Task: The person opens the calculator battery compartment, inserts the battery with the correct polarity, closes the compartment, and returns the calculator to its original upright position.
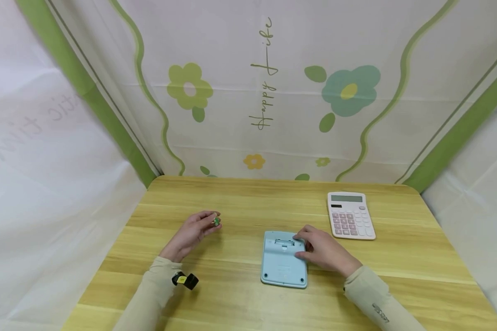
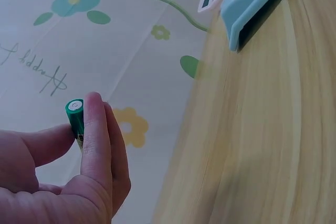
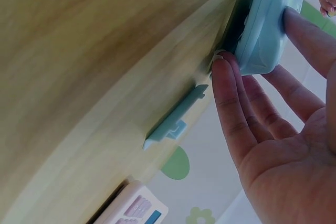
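My left hand (image 1: 192, 234) pinches a small green battery (image 2: 76, 113) between thumb and fingers, held up above the table with one flat silvery end showing. A light blue calculator (image 1: 283, 266) lies with its back up, its battery compartment (image 1: 284, 242) uncovered near the far edge. Along the calculator's right edge, my right hand (image 1: 325, 250) grips with the thumb on the back and fingers around the side. The light blue battery cover (image 3: 176, 116) lies on the table near the right hand's fingers. I cannot tell what, if anything, is inside the compartment.
A pink calculator (image 1: 351, 216) lies face up at the right rear of the wooden table (image 1: 232, 303). Behind the table hangs a white curtain (image 1: 232, 128) with printed flowers, and more white cloth closes both sides.
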{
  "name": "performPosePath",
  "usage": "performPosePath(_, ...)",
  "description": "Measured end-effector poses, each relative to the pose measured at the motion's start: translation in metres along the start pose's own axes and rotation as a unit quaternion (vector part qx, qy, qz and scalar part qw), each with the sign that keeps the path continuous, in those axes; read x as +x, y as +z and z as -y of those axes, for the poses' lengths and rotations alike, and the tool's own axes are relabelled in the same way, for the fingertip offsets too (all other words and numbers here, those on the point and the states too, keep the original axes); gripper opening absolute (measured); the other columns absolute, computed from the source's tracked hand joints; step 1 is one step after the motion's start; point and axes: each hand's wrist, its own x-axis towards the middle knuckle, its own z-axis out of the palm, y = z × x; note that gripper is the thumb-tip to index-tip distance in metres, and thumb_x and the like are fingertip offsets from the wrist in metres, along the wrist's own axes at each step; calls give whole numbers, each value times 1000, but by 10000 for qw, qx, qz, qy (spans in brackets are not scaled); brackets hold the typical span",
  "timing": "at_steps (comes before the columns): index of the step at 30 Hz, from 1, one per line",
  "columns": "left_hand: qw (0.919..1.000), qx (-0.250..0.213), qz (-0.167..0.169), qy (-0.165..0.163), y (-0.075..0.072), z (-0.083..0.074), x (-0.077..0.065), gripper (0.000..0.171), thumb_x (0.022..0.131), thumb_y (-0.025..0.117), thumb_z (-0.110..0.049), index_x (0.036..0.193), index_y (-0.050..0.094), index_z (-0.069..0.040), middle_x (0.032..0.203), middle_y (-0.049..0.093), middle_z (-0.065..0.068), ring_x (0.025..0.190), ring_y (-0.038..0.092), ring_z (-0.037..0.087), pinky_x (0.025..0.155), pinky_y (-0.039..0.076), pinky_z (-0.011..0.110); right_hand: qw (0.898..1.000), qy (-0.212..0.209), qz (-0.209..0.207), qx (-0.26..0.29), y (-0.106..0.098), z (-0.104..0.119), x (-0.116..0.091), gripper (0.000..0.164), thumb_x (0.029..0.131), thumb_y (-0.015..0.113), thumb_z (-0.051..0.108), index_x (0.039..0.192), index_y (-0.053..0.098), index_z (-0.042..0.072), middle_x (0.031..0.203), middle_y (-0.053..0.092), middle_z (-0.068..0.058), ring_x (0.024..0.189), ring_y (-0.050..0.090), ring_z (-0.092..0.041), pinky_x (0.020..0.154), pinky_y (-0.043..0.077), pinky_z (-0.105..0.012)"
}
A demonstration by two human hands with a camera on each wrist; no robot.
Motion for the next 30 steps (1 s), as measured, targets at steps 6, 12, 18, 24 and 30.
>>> performPosePath(6, 9996, 101, 198, 153, 0, 1, 0, 52, 110, 51, -19, 147, 35, 14, 122, 56, 12, 116, 66, 24, 116, 45, 48, 9999, 85, 40, 96, -1, 1, 0, 44, 89, 83, 30, 127, 72, 12, 114, 64, 3, 85, 55, -10, 71, 48, -23)
performPosePath(12, 9957, 162, 656, 627, 1, 3, 1, 47, 107, 57, -14, 141, 38, 12, 121, 57, 15, 118, 67, 30, 111, 48, 56, 9999, 79, 32, 78, -2, 2, 1, 43, 89, 83, 31, 127, 72, 13, 115, 64, 3, 85, 54, -9, 72, 49, -24)
performPosePath(18, 9888, 730, 766, 1052, 8, 8, 2, 39, 104, 61, -9, 135, 44, 9, 121, 60, 9, 110, 70, 21, 103, 57, 45, 10000, 33, 21, 52, -1, 2, 0, 44, 89, 83, 31, 127, 72, 12, 115, 64, 3, 85, 54, -9, 71, 48, -23)
performPosePath(24, 9796, 1702, 365, 1000, 28, 7, 3, 28, 98, 73, -20, 120, 63, -7, 113, 70, 6, 109, 69, 28, 101, 56, 46, 10000, 39, 14, 83, -1, 0, 0, 44, 89, 83, 30, 127, 72, 12, 114, 64, 3, 84, 54, -10, 70, 47, -22)
performPosePath(30, 9706, 2084, 341, 1156, 57, 7, 6, 21, 96, 76, -18, 113, 66, -10, 109, 73, 8, 102, 70, 21, 93, 61, 41, 9999, 76, 22, 112, -1, 0, -1, 44, 89, 83, 30, 127, 72, 12, 114, 64, 3, 84, 54, -10, 71, 48, -23)
